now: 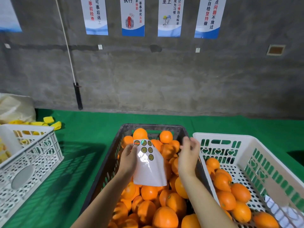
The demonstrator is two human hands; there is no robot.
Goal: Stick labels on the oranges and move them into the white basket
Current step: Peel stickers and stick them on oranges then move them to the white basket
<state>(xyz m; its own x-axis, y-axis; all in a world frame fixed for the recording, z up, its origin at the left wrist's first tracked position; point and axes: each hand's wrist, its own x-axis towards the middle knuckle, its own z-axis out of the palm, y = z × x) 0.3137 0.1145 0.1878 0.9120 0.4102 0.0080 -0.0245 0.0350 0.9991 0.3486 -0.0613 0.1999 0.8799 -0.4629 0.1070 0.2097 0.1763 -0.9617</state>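
a: where's the label sheet [148,163]?

b: in the left hand [128,159], held up over the dark crate [105,170]. the fingers and thumb pinch its left edge near the top, and the sheet hangs down curved, its lower end above the piled oranges [148,192]. a few round stickers [144,149] sit on its upper part, the rest is bare glossy backing.

a: and the right hand [188,156]?

b: just to the right of the sheet, apart from it, above the crate's right side. its fingers are loosely curled upward and a bit blurred. i cannot tell whether a sticker is on a fingertip; nothing shows plainly in its grasp.

a: the white basket [246,145]?

b: touching the dark crate on the right, on the green cloth [98,122]. several oranges lie in its near half, well below the right wrist. whether they carry labels is too small to tell.

a: anything else around?

b: a second white crate [37,150] at the left, yellow pieces [52,123] behind it, and posters [133,17] on the grey wall.
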